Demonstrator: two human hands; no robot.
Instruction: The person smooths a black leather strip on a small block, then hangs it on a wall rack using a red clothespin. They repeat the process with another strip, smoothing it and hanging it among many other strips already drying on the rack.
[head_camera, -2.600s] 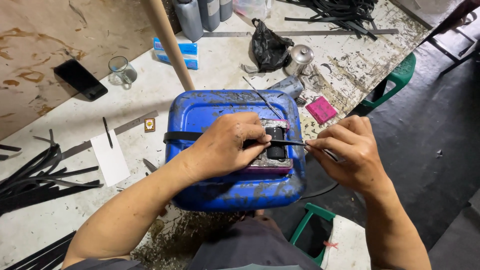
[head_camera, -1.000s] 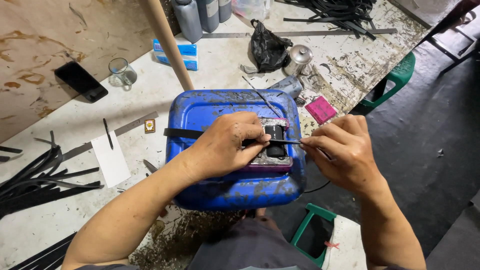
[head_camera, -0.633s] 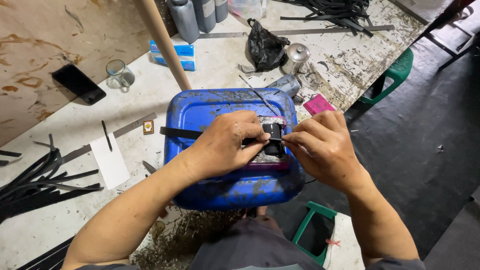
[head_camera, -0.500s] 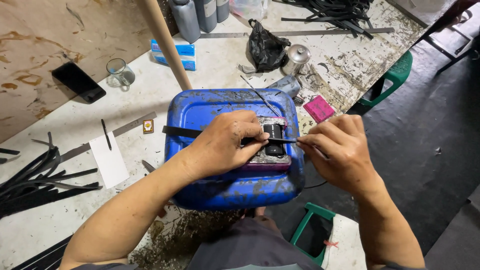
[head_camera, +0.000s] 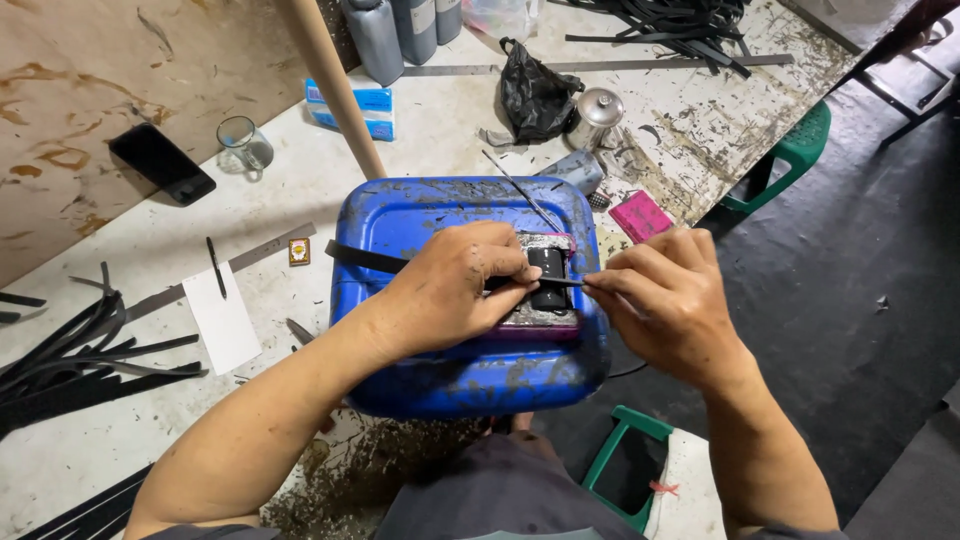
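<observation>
Black rubber strip (head_camera: 365, 258) runs from the left across the top of the paint-scuffed blue plastic jerrycan (head_camera: 470, 360), passing under the left hand (head_camera: 450, 295), whose fingers press it against a small black block on a worn plate (head_camera: 548, 285). Just right, the right hand (head_camera: 670, 300) pinches the strip's thin free end. If either grip slackens, the taut strip could likely slip and snap back, or fingertips could get nicked at the block.

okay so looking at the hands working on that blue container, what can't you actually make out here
Head view only:
- The left hand covers the black strap where it meets the small black roller.
- What the right hand pinches is hidden by its fingertips.
- The blue container: its underside and near wall are out of sight.
- The grey bottles are cut off by the top edge.
</observation>
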